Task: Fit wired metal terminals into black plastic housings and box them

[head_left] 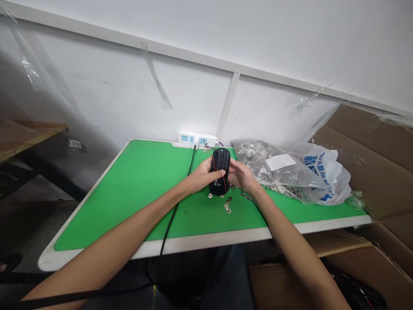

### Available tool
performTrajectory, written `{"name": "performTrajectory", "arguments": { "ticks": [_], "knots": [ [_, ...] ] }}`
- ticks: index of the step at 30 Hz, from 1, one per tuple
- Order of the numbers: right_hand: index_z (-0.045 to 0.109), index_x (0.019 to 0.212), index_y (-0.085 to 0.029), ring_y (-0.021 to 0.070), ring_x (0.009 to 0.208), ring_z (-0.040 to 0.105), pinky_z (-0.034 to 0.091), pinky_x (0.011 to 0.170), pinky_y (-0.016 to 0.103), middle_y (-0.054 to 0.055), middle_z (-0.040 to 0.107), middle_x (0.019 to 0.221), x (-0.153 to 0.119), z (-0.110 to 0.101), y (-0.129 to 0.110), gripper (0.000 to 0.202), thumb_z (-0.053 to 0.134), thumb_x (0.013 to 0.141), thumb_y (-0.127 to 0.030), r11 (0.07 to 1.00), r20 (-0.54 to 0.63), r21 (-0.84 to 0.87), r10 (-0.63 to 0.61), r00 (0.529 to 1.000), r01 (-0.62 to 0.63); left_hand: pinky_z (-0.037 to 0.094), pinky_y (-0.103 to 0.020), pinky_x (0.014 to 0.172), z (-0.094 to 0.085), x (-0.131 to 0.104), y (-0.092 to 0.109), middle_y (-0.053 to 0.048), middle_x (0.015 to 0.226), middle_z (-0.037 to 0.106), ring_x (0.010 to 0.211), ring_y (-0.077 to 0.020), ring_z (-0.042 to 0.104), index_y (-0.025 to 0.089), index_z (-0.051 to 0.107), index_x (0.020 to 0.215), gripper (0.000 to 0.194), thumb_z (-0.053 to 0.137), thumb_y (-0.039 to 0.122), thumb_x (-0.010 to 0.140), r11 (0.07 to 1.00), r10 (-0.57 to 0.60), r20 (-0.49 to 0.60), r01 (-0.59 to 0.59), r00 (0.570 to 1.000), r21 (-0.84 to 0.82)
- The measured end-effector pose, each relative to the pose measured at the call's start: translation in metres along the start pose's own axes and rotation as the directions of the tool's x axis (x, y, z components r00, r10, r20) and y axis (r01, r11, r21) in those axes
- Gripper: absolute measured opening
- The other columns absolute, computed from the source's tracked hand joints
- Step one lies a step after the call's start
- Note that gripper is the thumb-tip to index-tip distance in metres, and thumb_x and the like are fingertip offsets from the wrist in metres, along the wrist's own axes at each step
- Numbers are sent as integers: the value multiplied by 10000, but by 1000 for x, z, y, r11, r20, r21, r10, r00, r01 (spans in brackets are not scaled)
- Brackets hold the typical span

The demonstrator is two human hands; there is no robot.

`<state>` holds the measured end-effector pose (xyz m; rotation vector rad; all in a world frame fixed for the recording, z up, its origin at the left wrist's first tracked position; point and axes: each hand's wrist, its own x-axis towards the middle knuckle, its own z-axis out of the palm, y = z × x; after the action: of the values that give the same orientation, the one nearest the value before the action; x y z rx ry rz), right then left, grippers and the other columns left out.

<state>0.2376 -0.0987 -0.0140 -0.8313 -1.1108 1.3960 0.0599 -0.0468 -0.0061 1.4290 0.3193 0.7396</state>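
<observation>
Left hand (206, 174): closed on the glossy black rounded plastic casing (220, 174), thumb across its face
Right hand (241, 173): fingers against the casing's right side
Casing: held between both hands, above the green tabletop (129, 185)
Small metal pieces (227, 209): scattered beneath and beside it
White power strip (197, 138): at the tabletop's far edge, black cable (174, 211) plugged in

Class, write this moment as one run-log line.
left hand: gripping black device | right hand: at device's side | green table: metal pieces, clear bag | rear: power strip

Head-worn view, facing forward and down, close
</observation>
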Motion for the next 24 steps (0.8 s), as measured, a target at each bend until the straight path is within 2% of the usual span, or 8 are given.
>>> {"name": "performTrajectory", "arguments": {
  "ticks": [6,11,14,17,21,24],
  "knots": [
    [402,624,-258,166,611,498,525,646,343,-28,471,623,0,2,0,598,790,795,-679,1000,-10,-29,2,1000,-2,541,-431,1000,4,1,5,-124,1245,736,1189,-309,674,154,641,1251,535,836,294,773,999,7,-27,-5,1000,53],
    [536,703,-256,194,629,567,569,693,379,-26,523,611,1,-3,7,474,751,820,-662,999,-34,-28,-20,999,19,543,-363,849,5,3,0,-101,1082,758,1004,-266,710,146,652,1230,512,793,396,806,987,-41,-25,37,999,-158],
    [669,916,-241,265,854,680,593,806,424,32,684,780,1,-3,7,360,714,837,-589,996,-7,-86,-20,1000,20,514,-324,760,4,4,-2,-72,961,743,866,-226,688,143,665,1188,513,782,436,784,970,-74,-54,59,996,-236],
    [693,1085,-223,289,984,699,593,857,428,66,750,972,0,0,4,412,709,798,-519,993,38,-118,-26,999,31,489,-299,724,4,4,-3,-30,875,708,792,-193,644,150,676,1090,447,789,387,728,970,-65,-73,46,995,-240],
    [684,1125,-215,295,1038,701,588,883,421,70,755,1059,-3,3,1,433,706,756,-441,990,66,-132,-44,997,53,468,-296,721,2,4,-5,-16,846,680,790,-189,614,153,679,1012,367,748,369,723,982,-41,-75,26,996,-190],
    [682,1134,-213,293,1039,699,584,885,417,74,753,1071,-3,3,1,436,705,750,-419,987,64,-148,-50,997,59,485,-320,801,1,3,-5,-38,940,710,893,-214,635,150,678,1044,380,739,370,740,994,-1,-62,-6,998,-110]
  ]
}}
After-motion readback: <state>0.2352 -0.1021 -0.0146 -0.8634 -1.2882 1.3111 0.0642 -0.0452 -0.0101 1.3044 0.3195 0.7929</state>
